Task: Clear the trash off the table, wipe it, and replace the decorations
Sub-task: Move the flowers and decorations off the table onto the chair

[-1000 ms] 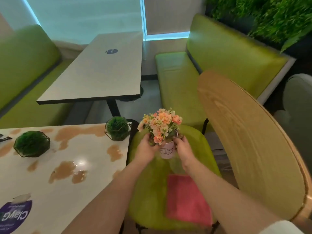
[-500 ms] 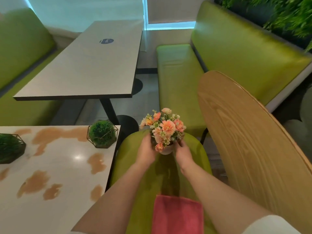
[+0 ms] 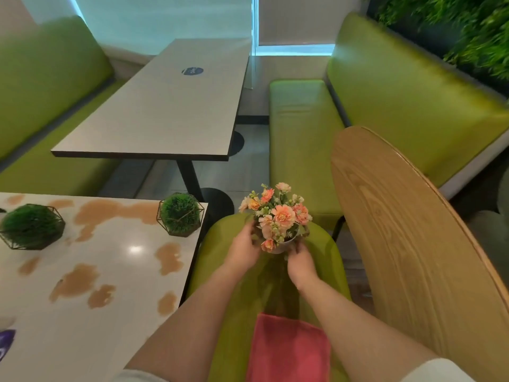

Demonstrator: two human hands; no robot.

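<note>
Small pale pot of peach-pink artificial flowers (image 3: pixel 278 216) held over green chair seat (image 3: pixel 220 244), right of stained white table (image 3: pixel 91 321). Left hand (image 3: pixel 243 250) and right hand (image 3: pixel 301 261) both clasp pot. Red cloth (image 3: pixel 287 348) on same seat, nearer camera. Two wire-caged green moss balls (image 3: pixel 180 215) on table.

Chair back (image 3: pixel 413 244) blocks rightward; table edge (image 3: pixel 192 260) hems the left.
</note>
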